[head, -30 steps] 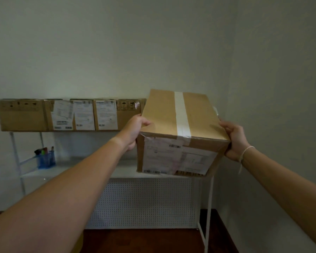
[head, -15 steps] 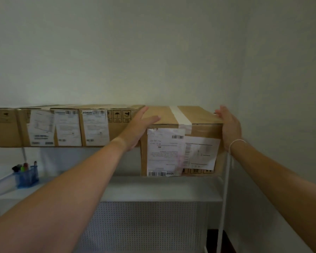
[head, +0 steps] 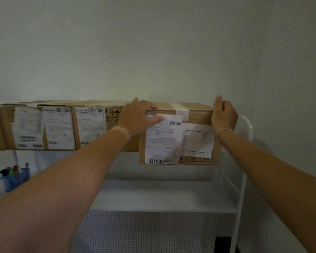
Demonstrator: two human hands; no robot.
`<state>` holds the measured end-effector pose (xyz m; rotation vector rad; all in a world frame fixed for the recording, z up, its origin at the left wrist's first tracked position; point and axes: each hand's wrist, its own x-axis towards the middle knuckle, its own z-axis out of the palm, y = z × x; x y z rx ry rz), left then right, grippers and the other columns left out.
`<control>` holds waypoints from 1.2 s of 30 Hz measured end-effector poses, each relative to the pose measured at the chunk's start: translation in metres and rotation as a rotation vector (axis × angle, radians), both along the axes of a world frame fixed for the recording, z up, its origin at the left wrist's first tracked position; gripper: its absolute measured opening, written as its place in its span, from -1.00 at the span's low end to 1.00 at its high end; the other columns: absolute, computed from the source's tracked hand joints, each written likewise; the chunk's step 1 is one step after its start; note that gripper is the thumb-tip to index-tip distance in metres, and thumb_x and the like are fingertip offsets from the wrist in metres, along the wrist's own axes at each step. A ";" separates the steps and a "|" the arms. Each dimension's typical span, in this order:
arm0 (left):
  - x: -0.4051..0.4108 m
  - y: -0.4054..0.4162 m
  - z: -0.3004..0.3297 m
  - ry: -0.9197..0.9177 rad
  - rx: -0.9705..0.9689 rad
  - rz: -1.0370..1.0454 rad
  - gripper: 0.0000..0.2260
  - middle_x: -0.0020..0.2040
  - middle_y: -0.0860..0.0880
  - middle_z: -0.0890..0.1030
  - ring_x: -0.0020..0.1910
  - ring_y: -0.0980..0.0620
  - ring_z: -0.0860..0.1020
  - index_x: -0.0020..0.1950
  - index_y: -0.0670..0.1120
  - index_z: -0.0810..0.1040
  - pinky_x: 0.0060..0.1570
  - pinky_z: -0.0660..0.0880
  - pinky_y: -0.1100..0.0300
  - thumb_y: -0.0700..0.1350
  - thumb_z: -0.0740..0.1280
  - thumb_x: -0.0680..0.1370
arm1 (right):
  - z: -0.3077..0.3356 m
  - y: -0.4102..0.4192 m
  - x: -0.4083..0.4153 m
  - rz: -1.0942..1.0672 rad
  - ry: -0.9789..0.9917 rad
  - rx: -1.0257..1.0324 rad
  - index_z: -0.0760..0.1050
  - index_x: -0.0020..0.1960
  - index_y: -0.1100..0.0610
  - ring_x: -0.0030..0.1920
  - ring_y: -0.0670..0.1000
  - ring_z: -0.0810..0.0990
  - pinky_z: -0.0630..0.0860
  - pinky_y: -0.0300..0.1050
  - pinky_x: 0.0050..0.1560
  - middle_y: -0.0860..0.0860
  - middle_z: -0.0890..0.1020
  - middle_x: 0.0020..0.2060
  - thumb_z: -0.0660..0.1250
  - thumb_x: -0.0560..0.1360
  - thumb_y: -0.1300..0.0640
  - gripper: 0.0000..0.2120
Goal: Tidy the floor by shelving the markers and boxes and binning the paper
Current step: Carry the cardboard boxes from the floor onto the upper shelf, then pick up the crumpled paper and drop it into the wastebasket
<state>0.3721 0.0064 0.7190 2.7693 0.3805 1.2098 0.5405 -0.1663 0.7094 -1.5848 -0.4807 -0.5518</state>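
I'm facing a pale grey wall with a white metal shelf unit (head: pixel 240 194) against it. At lower left of the frame, a blue translucent holder of coloured markers (head: pixel 16 177) stands on the middle shelf. Across the left at mid height runs a row of brown cardboard boxes with white labels (head: pixel 60 127). My left hand (head: pixel 137 118) lies on the top front edge of the taped brown cardboard box (head: pixel 197 116), fingers extended, thumb on its label. At right, my right hand (head: pixel 223 117) holds that box's right corner, fingers partly curled.
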 end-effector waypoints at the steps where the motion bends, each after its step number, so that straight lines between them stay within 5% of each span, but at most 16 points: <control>1: 0.004 0.005 0.000 0.015 0.034 0.028 -0.55 0.22 -0.02 0.58 0.24 -0.07 0.44 0.26 -0.03 0.51 0.33 0.28 -0.14 0.21 0.27 0.49 | -0.006 0.004 0.002 0.014 -0.032 -0.021 0.46 0.07 0.24 -0.02 0.10 0.52 0.33 -0.18 -0.08 0.15 0.58 -0.01 0.05 0.60 -0.11 -0.56; 6: 0.023 0.020 -0.009 0.077 0.107 0.164 -0.54 0.33 -0.01 0.50 0.35 -0.07 0.37 0.33 0.03 0.42 0.42 0.11 -0.19 0.24 0.13 0.55 | -0.024 0.016 0.014 -0.027 -0.222 -0.214 0.07 0.50 0.04 0.36 0.14 0.37 0.38 -0.02 0.21 0.12 0.24 0.46 0.07 0.58 -0.13 -0.45; 10: 0.044 0.029 -0.018 0.116 0.167 0.271 -0.53 0.40 -0.10 0.39 0.43 -0.17 0.26 0.37 0.01 0.34 0.40 0.11 -0.26 0.23 0.04 0.57 | -0.032 0.028 0.026 -0.154 -0.193 -0.420 -0.20 0.54 -0.03 0.50 0.22 0.13 0.21 0.25 0.41 0.13 -0.05 0.55 0.01 0.57 -0.18 -0.34; 14: 0.055 0.034 -0.027 0.185 0.225 0.357 -0.46 0.53 -0.17 0.16 0.53 -0.27 0.02 0.53 -0.03 0.08 0.43 -0.02 -0.31 0.16 0.05 0.61 | -0.071 0.040 0.028 -0.137 -0.149 -0.655 -0.34 0.51 -0.01 0.53 0.23 -0.09 0.00 0.30 0.46 0.12 -0.22 0.54 0.06 0.57 -0.15 -0.26; 20: 0.049 0.038 -0.040 0.177 0.336 0.361 -0.38 0.58 -0.20 -0.04 0.55 -0.27 -0.08 0.56 -0.05 -0.15 0.47 -0.08 -0.26 0.12 0.07 0.61 | -0.102 0.042 0.023 -0.115 -0.069 -0.723 -0.33 0.51 -0.03 0.53 0.22 -0.14 -0.02 0.31 0.46 0.12 -0.28 0.53 0.12 0.57 -0.10 -0.25; 24: 0.031 0.035 -0.068 0.176 0.310 0.291 -0.38 0.58 -0.22 -0.10 0.54 -0.29 -0.10 0.57 -0.05 -0.07 0.47 -0.04 -0.22 0.05 0.14 0.59 | -0.124 0.035 0.006 -0.091 -0.009 -0.772 -0.20 0.53 -0.05 0.53 0.23 -0.09 0.01 0.28 0.46 0.14 -0.19 0.54 0.17 0.55 -0.11 -0.28; 31: -0.027 0.014 -0.206 0.368 -0.127 0.054 -0.45 0.55 -0.19 0.12 0.50 -0.25 0.13 0.53 -0.04 0.15 0.41 0.24 -0.12 -0.02 0.21 0.56 | -0.238 0.010 -0.061 0.087 0.089 -0.876 0.01 0.53 0.08 0.52 0.20 0.01 0.11 0.19 0.46 0.19 0.00 0.54 0.19 0.56 -0.04 -0.36; 36: -0.083 -0.013 -0.323 0.657 -0.445 -0.006 -0.48 0.54 -0.18 0.15 0.50 -0.19 0.17 0.53 -0.08 0.15 0.44 0.21 -0.05 -0.01 0.17 0.60 | -0.340 -0.014 -0.132 0.279 0.269 -1.078 0.08 0.52 0.08 0.52 0.15 0.08 0.07 0.10 0.50 0.14 0.05 0.54 0.15 0.58 -0.03 -0.43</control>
